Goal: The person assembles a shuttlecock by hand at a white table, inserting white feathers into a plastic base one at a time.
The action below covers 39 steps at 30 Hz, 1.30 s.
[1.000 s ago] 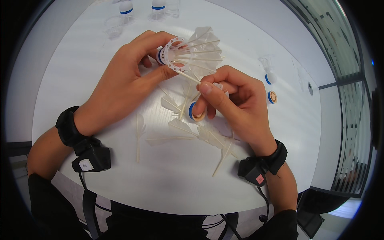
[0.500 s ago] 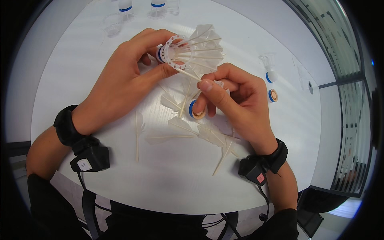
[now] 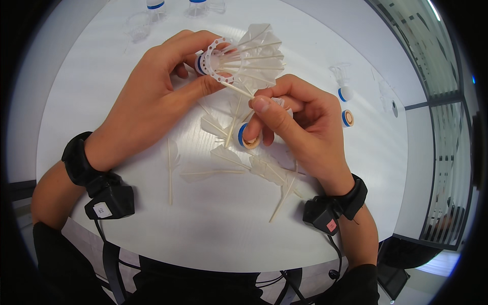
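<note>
My left hand (image 3: 157,91) grips a partly feathered shuttlecock (image 3: 262,53) by its blue-banded base, the thumb near its white perforated plastic ring (image 3: 222,79). Several white feathers fan out from one side of it, to the right. Between thumb and forefinger, my right hand (image 3: 310,124) pinches a loose feather (image 3: 239,91) by its pale shaft. That shaft's tip meets the ring beside my left thumb; its vane is mostly hidden behind the right fingers. Under those fingers is a blue-banded cork base (image 3: 242,136); I cannot tell whether they touch it.
Several loose feathers (image 3: 213,174) lie scattered on the white table (image 3: 203,229) below my hands. Shuttlecock parts with blue bands (image 3: 156,10) stand at the far left. A plastic skirt with a base (image 3: 344,93) and another cork base (image 3: 347,118) lie at the right.
My left hand and the shuttlecock have shifted slightly left and up. The right hand keeps its pinch on the feather, almost in place, and the feather's tip stays at the ring.
</note>
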Motion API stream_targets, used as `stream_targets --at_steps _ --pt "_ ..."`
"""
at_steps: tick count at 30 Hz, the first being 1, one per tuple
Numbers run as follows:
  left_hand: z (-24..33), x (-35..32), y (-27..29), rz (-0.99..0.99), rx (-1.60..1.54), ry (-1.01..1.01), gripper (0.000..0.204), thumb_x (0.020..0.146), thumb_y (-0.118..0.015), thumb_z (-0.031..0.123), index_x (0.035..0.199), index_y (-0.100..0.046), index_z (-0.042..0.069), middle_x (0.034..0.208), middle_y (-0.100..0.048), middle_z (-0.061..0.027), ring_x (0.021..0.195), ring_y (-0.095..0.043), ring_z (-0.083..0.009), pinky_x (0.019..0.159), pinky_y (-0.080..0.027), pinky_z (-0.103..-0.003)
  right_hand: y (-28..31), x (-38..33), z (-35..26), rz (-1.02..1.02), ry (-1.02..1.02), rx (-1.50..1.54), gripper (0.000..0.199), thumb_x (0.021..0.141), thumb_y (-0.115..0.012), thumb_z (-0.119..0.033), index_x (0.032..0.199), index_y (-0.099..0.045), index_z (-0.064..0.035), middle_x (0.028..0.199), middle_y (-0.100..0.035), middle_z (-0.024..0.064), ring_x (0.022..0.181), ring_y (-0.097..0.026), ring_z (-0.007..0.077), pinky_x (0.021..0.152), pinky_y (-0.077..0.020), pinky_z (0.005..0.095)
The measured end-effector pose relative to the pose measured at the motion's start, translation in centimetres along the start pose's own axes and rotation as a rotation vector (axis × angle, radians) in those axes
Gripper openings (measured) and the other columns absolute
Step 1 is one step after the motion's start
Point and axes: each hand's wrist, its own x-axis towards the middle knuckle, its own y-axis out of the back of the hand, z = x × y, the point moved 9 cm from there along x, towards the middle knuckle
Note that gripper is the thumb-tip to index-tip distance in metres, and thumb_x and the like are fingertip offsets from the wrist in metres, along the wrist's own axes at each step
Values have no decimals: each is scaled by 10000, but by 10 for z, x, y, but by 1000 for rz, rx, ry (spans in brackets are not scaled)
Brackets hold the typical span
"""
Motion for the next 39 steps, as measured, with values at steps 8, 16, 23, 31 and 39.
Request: stream_targets --at_steps 8,16,23,31,39 --pt "-2 1 2 51 -16 52 378 935 -659 20 1291 -550 -41 1162 -636 -65 1060 -603 -135 959 -466 -284 4 -2 -2 5 0 -8 151 1032 -538 -143 985 -577 -5 677 -635 27 597 -533 63 582 -419 227" --pt "-9 -1 13 222 -193 135 306 1031 -579 236 1232 -588 5 1040 -624 -17 856 -564 -84 779 -438 -233 21 -3 -1 153 -5 115 249 1085 -377 -242 918 -428 -65 722 -536 53 544 -435 81 552 -382 229" --pt "-12 -2 14 208 -200 156 298 1031 -565 254 1218 -584 23 1057 -627 -26 855 -563 -89 787 -434 -243 27 -3 1 286 -58 196 169 1015 -410 -242 935 -408 -93 835 -558 88 492 -391 109 552 -390 256" --pt "-10 -1 14 197 -226 145 274 1034 -544 250 1208 -583 42 1058 -624 -15 860 -557 -84 796 -425 -243 27 0 13 161 -99 557 218 816 -505 21 987 -409 -75 998 -522 96 737 -475 133 702 -408 282" --pt "-8 -1 12 175 -220 153 269 1035 -536 246 1203 -583 41 1067 -616 -18 855 -554 -85 801 -424 -243 28 0 16 158 -111 592 244 834 -552 44 993 -408 -73 1002 -527 88 765 -489 135 724 -417 288"
